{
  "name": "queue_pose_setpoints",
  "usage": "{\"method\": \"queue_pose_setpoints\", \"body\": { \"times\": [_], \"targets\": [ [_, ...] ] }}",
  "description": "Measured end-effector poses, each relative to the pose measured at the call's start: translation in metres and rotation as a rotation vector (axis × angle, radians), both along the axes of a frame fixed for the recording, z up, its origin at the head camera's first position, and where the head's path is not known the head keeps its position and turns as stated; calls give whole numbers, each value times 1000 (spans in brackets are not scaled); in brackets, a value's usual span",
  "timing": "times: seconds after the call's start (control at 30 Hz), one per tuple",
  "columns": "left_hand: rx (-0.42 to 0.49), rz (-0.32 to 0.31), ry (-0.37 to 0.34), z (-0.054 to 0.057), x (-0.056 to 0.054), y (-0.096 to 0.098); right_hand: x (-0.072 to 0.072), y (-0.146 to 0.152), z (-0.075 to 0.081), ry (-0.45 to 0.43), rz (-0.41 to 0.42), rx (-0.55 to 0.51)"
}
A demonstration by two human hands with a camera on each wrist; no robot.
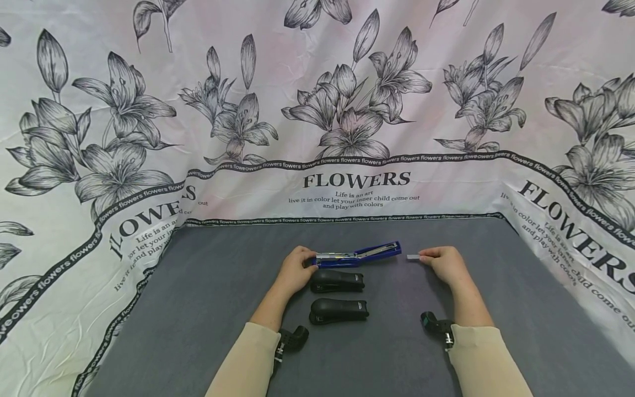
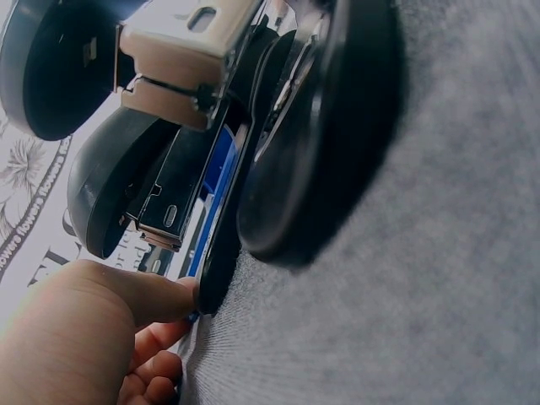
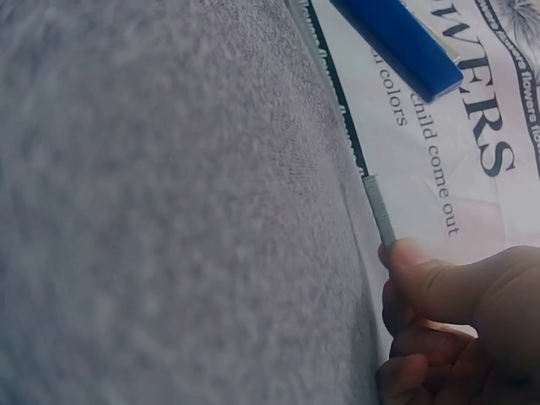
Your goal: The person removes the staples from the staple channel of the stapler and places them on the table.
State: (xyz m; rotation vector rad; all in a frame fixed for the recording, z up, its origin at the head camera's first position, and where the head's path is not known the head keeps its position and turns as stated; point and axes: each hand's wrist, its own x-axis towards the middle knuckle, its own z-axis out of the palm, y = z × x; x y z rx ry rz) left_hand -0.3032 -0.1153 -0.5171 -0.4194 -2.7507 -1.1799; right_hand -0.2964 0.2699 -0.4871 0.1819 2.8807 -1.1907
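Note:
A blue stapler (image 1: pixel 378 252) lies swung wide open on the table, its metal inside showing. My left hand (image 1: pixel 296 270) grips its left end between thumb and fingers. In the left wrist view two black staplers stand in front and hide most of the blue stapler (image 2: pixel 221 160). My right hand (image 1: pixel 445 264) pinches one end of a short grey strip of staples (image 1: pixel 413 257), which points left toward the blue stapler's raised right end. The right wrist view shows the staple strip (image 3: pixel 380 209) sticking out past the thumb, with a gap between it and the blue end.
One black stapler (image 1: pixel 338 281) lies just in front of the blue one, and a second black stapler (image 1: pixel 339 311) lies nearer to me. The grey table (image 1: pixel 397 353) meets a flower-printed cloth (image 1: pixel 357 190) at the back and sides.

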Motion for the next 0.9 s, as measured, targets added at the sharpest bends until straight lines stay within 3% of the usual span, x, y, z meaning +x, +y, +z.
{"method": "queue_pose_setpoints", "body": {
  "times": [0.4,0.9],
  "targets": [
    [0,-4,-2,0,0,0,0,-4,0,-20,23,66],
    [-15,2,8,-2,-1,1,2,-1,6,0,84,20]
  ]
}}
